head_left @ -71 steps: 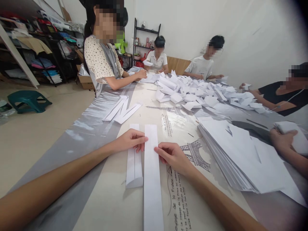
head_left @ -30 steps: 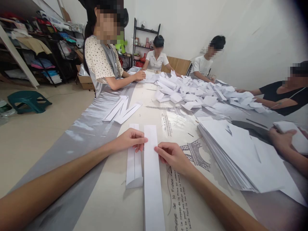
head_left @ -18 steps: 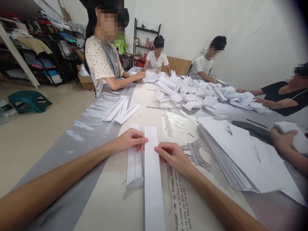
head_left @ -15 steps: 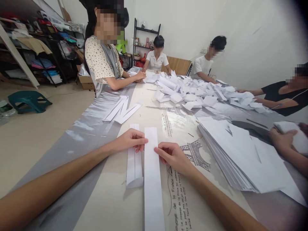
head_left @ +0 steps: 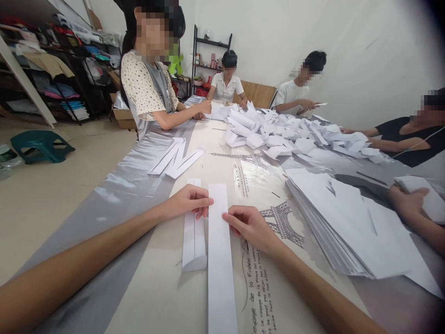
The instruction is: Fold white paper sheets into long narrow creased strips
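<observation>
White paper, one long strip (head_left: 221, 264), lies pinched between both hands, running from just beyond the fingers back toward the wearer. Left hand (head_left: 191, 202) has its thumb over the left edge near the far end, fingers curled beneath; right hand (head_left: 248, 225) grips the opposite edge, thumb on top, slightly nearer the body. And the change is tiny: compared with a couple of seconds ago, the strip's far end sits a touch closer to the left thumb, while both grips look the same. So this looks like a small adjustment, with the paper well under control.

Below the left hand, a folded sleeve (head_left: 193, 243) shows its centre seam and near-end flap; whether the fingers touch it, I can't tell. Beyond that hand lie more folded strips (head_left: 187, 163). Out past the right hand, the heap of folded paper (head_left: 255, 140) spreads wide, and a flat paper stack (head_left: 351, 232) rests off to its right. Farther off, a co-worker in white (head_left: 291, 93) now has a paper piece (head_left: 321, 104) raised above the heap.
</observation>
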`<state>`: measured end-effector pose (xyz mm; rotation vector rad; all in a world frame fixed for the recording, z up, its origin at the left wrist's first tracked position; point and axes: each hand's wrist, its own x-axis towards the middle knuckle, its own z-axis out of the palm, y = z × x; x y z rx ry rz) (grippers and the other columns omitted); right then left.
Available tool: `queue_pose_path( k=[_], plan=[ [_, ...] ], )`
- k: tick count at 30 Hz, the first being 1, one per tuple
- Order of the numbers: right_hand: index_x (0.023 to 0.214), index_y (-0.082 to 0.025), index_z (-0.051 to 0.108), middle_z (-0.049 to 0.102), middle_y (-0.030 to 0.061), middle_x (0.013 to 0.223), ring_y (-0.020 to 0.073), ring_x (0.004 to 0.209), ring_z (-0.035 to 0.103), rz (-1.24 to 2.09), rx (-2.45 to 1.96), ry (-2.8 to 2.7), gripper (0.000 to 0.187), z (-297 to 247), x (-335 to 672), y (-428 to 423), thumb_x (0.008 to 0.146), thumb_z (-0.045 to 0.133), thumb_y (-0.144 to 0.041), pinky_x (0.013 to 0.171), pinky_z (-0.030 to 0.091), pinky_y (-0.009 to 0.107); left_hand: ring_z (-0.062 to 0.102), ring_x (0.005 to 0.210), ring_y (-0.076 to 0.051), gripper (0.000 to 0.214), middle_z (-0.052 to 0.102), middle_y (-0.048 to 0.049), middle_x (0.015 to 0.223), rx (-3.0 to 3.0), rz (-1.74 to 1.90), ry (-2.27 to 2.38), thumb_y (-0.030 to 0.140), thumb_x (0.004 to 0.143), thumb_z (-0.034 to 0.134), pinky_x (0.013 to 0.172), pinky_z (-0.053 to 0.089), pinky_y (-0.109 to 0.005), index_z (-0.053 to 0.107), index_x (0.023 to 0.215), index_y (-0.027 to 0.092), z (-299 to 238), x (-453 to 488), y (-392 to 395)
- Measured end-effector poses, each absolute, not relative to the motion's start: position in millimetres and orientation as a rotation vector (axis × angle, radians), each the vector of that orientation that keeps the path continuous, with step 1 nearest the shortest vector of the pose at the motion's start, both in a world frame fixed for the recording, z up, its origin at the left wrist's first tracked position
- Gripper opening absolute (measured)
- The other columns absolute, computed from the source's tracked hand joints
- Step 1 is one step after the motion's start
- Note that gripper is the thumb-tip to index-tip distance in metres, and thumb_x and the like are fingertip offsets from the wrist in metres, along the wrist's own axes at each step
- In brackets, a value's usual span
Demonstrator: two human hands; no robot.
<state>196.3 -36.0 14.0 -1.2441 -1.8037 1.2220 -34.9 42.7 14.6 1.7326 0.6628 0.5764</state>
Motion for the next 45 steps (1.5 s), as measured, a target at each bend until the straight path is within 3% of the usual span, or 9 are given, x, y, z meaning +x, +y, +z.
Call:
queue_pose_path(
  k=[35,45],
  plan=[
    [0.062,-0.020,0.049,0.048,-0.0046,0.057,0.0103,0.052,0.040,1.228,-1.214,-1.808,0.043,15.1,196.2,-34.9,0.099,0.056,-0.041,0.054,0.032,0.028,0.049,0.051,-0.008,0.041,0.066,-0.0011,0.060,1.737,0.568,0.636,0.041,0.092,0.067,0.052,0.038,-0.020,0.060,0.062,0.014,18.2,-33.2,39.8],
    [0.062,-0.020,0.049,0.048,-0.0048,0.057,0.0102,0.053,0.039,1.215,-1.219,-1.834,0.044,13.8,197.4,-36.5,0.100,0.054,-0.041,0.055,0.032,0.028,0.050,0.051,-0.008,0.037,0.068,-0.0018,0.064,1.734,0.592,0.664,0.040,0.094,0.065,0.053,0.040,-0.020,0.066,0.068,0.014,17.0,-33.7,40.6]
  ],
)
